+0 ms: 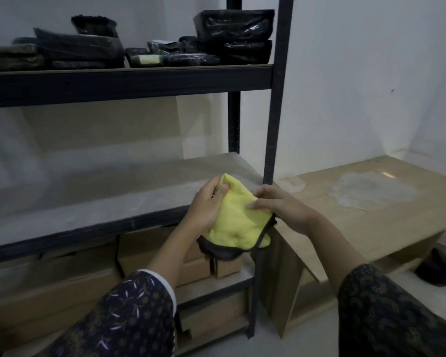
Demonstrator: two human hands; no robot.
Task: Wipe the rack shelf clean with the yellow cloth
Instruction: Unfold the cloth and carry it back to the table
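Both hands (245, 210) holding yellow cloth (238, 220), rack shelf (101, 197)

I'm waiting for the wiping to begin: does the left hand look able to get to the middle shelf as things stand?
Probably yes. The left hand, holding the yellow cloth together with the right hand, is right by the front edge of the shelf, and nothing lies between them.

Head view down onto rack shelf (101, 197)

Yellow cloth (238, 215) fluffy, matt; rack shelf (101, 202) dull board, dark metal frame.
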